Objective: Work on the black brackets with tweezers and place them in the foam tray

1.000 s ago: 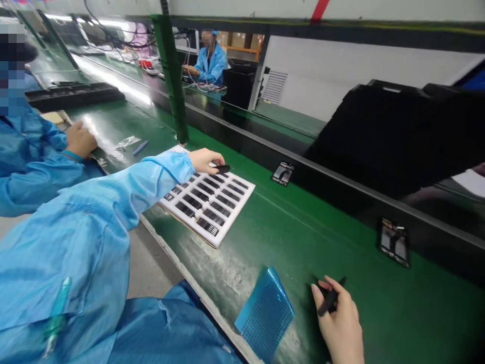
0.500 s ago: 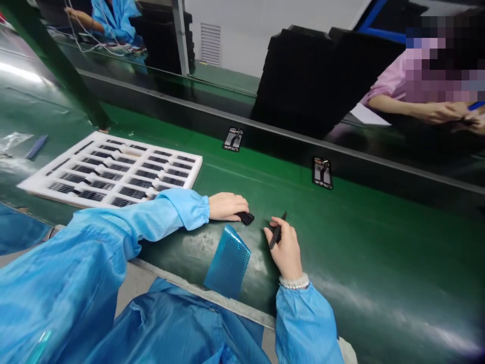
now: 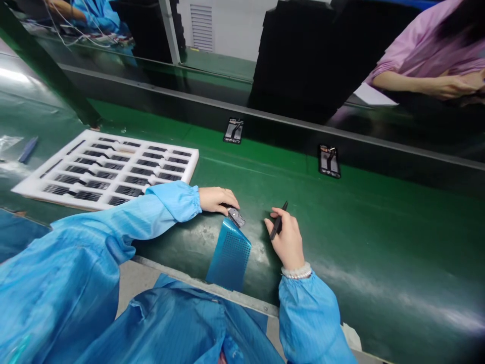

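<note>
My left hand (image 3: 220, 198) is closed on a small dark part (image 3: 237, 217) with a grey, circuit-like face, held tilted at the fingertips; its exact kind is not clear. Just below that part lies a sheet of shiny blue film (image 3: 230, 258) with rows of small dots, its upper edge curled. My right hand (image 3: 287, 237) grips black tweezers (image 3: 279, 221), their tips pointing up and away from me. The tweezers are apart from the part in my left hand.
A white foam tray (image 3: 192, 164) of dark parts sits at the left. Two opened phone screen assemblies (image 3: 234, 130) (image 3: 329, 162) lie along the back ledge. Black stacked trays (image 3: 295, 65) rise beyond it. A co-worker's hand (image 3: 450, 87) is at the far right.
My left hand has turned the small part, so its grey face now shows instead of dark strips. It has also shifted slightly left. My right hand keeps hold of the tweezers.
</note>
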`<state>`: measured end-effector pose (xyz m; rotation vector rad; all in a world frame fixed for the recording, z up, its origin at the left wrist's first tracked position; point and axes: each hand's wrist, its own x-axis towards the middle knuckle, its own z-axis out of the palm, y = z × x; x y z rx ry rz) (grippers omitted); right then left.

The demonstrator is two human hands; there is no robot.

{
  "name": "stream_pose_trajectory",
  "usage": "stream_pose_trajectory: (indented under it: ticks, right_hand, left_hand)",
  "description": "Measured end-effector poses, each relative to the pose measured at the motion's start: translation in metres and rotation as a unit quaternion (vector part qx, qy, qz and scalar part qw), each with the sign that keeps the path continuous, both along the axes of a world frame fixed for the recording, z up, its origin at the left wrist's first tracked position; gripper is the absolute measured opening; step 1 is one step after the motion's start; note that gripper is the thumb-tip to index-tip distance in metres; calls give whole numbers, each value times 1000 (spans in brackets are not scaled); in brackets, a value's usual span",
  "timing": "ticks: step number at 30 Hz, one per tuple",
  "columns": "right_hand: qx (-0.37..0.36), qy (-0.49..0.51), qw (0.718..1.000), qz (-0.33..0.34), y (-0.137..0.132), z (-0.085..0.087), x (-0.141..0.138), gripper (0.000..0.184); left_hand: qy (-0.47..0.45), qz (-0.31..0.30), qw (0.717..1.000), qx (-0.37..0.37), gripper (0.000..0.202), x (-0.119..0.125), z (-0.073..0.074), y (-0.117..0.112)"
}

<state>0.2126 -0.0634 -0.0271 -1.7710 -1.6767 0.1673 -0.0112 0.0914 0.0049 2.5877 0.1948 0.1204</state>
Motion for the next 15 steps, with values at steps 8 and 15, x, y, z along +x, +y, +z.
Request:
stream_pose_trajectory:
  ticks: [8, 15]
  right_hand:
    - [-1, -3, 1000, 0, 1, 1, 1, 30]
    - [19, 19, 1000, -17, -3, 6, 0, 27]
  left_hand:
    - [26, 126, 991, 30, 37, 22, 2, -25]
    - [26, 215, 974, -64, 33, 6, 20, -27]
